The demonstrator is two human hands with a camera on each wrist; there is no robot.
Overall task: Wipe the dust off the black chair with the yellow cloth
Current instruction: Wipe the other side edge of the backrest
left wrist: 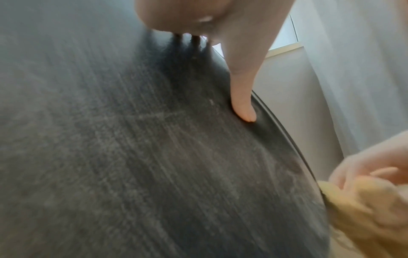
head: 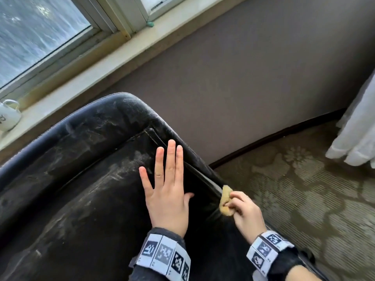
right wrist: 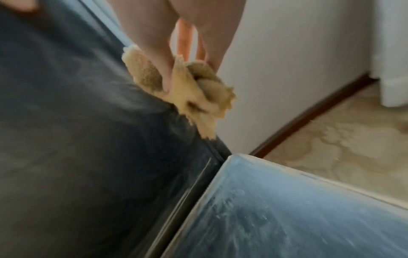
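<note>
The black chair (head: 85,179) fills the lower left of the head view, its leather streaked with pale dust (left wrist: 137,148). My left hand (head: 168,179) lies flat on the chair's surface, fingers straight and spread, the thumb (left wrist: 243,104) touching near the right edge. My right hand (head: 243,211) grips the bunched yellow cloth (head: 225,199) and holds it against the chair's right edge. In the right wrist view the cloth (right wrist: 194,90) hangs crumpled from my fingers (right wrist: 154,52) over the chair's dusty side (right wrist: 77,122).
A grey wall (head: 243,78) stands close behind the chair, with a window sill (head: 101,72) above it and a white mug (head: 9,116) on the sill. Patterned carpet (head: 304,189) lies to the right, with a white curtain (head: 357,128) hanging over it.
</note>
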